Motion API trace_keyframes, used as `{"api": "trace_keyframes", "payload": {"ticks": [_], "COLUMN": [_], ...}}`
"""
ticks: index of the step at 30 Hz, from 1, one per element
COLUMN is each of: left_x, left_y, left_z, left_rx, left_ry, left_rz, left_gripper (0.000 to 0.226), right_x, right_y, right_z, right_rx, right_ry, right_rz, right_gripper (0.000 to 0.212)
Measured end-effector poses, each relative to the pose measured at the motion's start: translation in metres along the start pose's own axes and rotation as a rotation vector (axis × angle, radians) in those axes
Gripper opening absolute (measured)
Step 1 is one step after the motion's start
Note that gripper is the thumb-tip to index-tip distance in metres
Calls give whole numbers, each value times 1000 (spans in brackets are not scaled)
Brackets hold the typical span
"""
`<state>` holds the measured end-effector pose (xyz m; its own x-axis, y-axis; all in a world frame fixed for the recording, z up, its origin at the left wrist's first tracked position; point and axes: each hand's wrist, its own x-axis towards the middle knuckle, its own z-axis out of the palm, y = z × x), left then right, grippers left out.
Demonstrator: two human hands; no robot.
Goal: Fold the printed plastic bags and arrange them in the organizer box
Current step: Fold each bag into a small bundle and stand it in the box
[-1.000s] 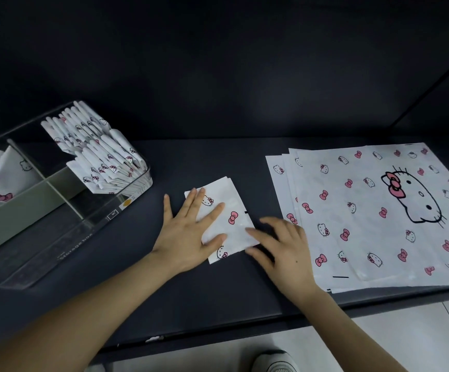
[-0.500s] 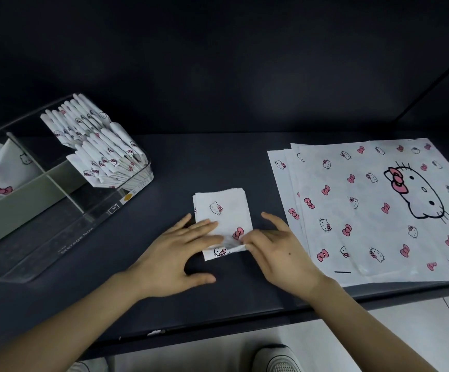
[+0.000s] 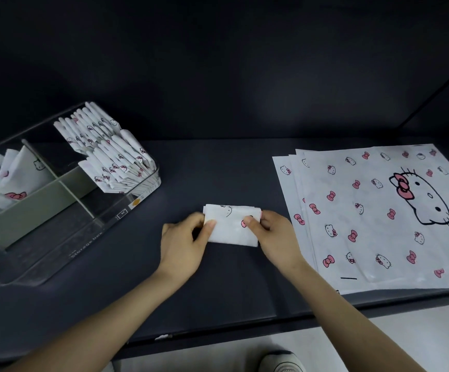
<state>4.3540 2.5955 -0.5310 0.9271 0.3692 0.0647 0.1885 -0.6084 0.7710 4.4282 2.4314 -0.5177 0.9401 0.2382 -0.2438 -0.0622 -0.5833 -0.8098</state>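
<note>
Left hand (image 3: 184, 238) and right hand (image 3: 273, 233) each pinch an end of a folded bag (image 3: 231, 226), thumbs on top, at the middle of the dark desk (image 3: 218, 291). Flat bags (image 3: 379, 218) lie stacked to the right. The clear box (image 3: 64, 237) at left holds rows of folded bags (image 3: 107, 151).

Cut off and covered

The organizer box (image 3: 56, 253) ran off the frame's left edge, the stack of flat bags (image 3: 379, 232) off the right, and a shoe (image 3: 279, 364) off the bottom. The left hand (image 3: 183, 245) and right hand (image 3: 274, 234) hid the ends of the folded bag (image 3: 231, 230).
</note>
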Motion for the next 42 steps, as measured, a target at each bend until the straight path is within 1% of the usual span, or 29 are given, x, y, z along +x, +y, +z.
{"api": "trace_keyframes", "payload": {"ticks": [1, 2, 4, 6, 7, 9, 11, 13, 15, 17, 18, 19, 20, 21, 22, 23, 24, 26, 29, 31, 35, 38, 39, 40, 42], "left_x": [3, 5, 8, 10, 10, 12, 16, 21, 23, 25, 26, 26, 26, 26, 25, 26, 26, 25, 25, 26, 30, 29, 27, 26, 22], "left_y": [2, 2, 1, 1, 0, -1, -5, -12, -18, -23, -24, -25, -26, -27, -27, -27, -27, -27, -29, -32, -35, -33, -32, -31, -28], "left_z": [1, 3, 7, 9, 10, 11, 10, 8, 6, 7, 8, 10, 12, 13, 15, 15, 16, 16, 15, 13, 6, 7, 8, 9, 13], "left_rx": [-21, -26, 3, 42, 83, 274, 468, 567, 643, 677, 685, 694, 708, 717, 718, 716, 715, 711, 716, 725, 734, 743, 744, 744, 738], "left_ry": [12, 33, 81, 122, 138, 163, 163, 88, -32, -143, -191, -225, -236, -240, -238, -235, -232, -229, -262, -284, -314, -306, -300, -290, -254], "left_rz": [-24, -57, -40, -20, 20, 191, 361, 516, 584, 575, 562, 547, 539, 530, 520, 510, 501, 492, 485, 508, 537, 523, 510, 496, 465], "left_gripper": [17, 15, 35, 42, 40, 34, 38, 41, 46, 52, 55, 57, 56, 54, 53, 53, 53, 54, 59, 60, 57, 55, 54, 54, 53], "right_x": [2, 5, 8, 10, 11, 12, 13, 13, 15, 16, 15, 12, 8, 5, 1, -1, -2, -2, -3, -4, -5, -6, -7, -8, -14], "right_y": [-2, -4, -8, -11, -12, -12, -13, -11, -11, -11, -12, -15, -17, -15, -13, -11, -8, 3, 12, 15, 26, 31, 27, 21, 14], "right_z": [3, 5, 6, 8, 9, 9, 9, 10, 9, 9, 10, 12, 14, 19, 24, 30, 36, 44, 41, 36, 23, 11, 8, 7, 12], "right_rx": [-64, -122, -200, -282, -315, -341, -349, -371, -396, -429, -445, -482, -579, -726, -858, -961, -1005, -987, -913, -931, -955, -969, -968, -927, -762], "right_ry": [29, 55, 85, 96, 99, 108, 103, 99, 91, 82, 81, 106, 184, 296, 352, 388, 373, 255, 111, 65, 35, -19, -29, 29, 304], "right_rz": [5, 13, 45, 63, 65, 68, 71, 65, 72, 77, 75, 63, 15, -78, -151, -228, -313, -421, -364, -352, -307, -310, -282, -268, -313], "right_gripper": [28, 32, 41, 43, 44, 46, 48, 47, 44, 39, 33, 24, 18, 19, 26, 36, 43, 49, 63, 65, 63, 77, 79, 78, 58]}}
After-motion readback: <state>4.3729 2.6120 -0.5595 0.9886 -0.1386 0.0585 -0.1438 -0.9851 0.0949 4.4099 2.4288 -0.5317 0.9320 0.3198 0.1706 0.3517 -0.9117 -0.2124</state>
